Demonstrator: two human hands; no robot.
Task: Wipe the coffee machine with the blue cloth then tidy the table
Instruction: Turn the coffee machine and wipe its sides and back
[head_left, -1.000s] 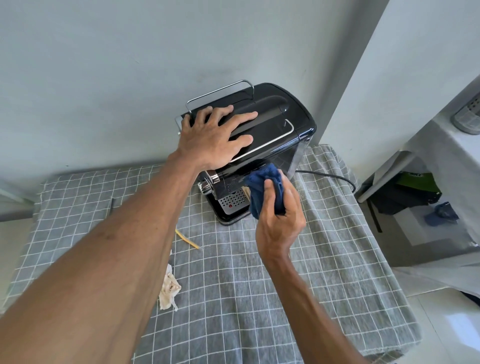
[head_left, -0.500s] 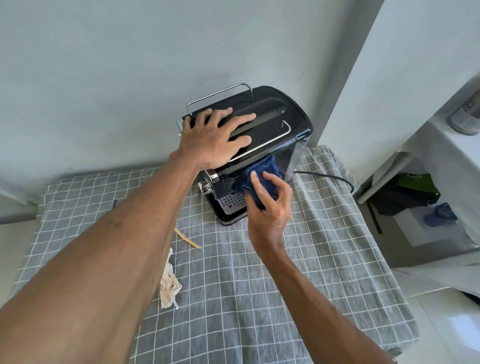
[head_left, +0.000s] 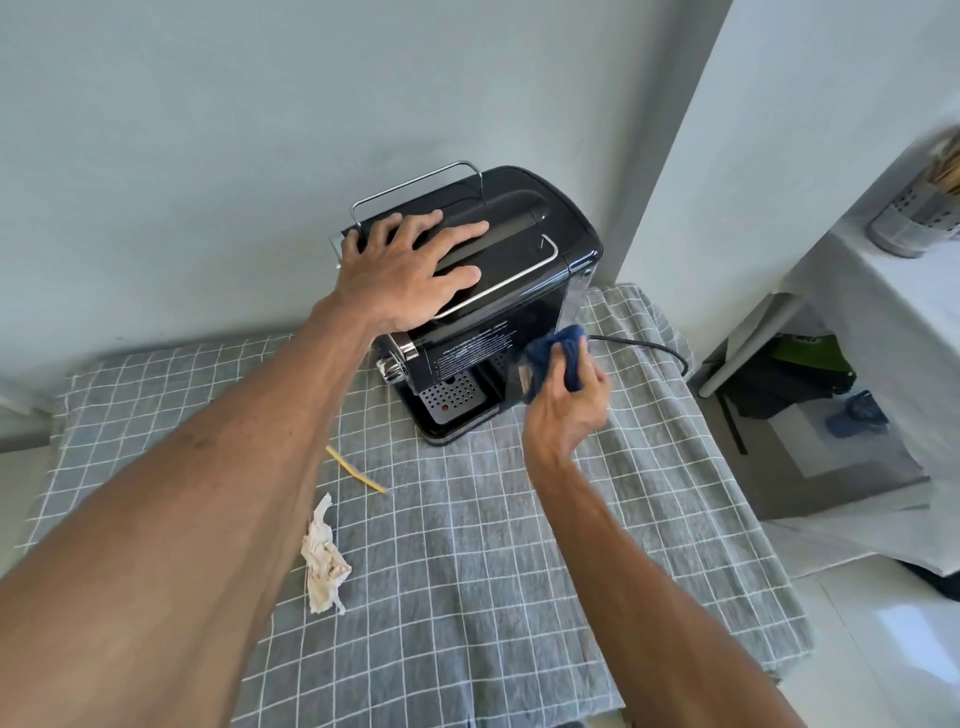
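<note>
Shifted rightward: right hand (head_left: 563, 410), clutching bunched blue cloth (head_left: 558, 358), now at coffee machine (head_left: 498, 291) front-right corner. Left hand (head_left: 410, 270): spread flat, steadying top. Advice: firm, overlapping strokes; worktop (head_left: 519, 571) scraps follow.

Bright, even daylight w/ soft shadows, wide-angle edge warp, blurred utensil holder (head_left: 922, 218) at right
</note>
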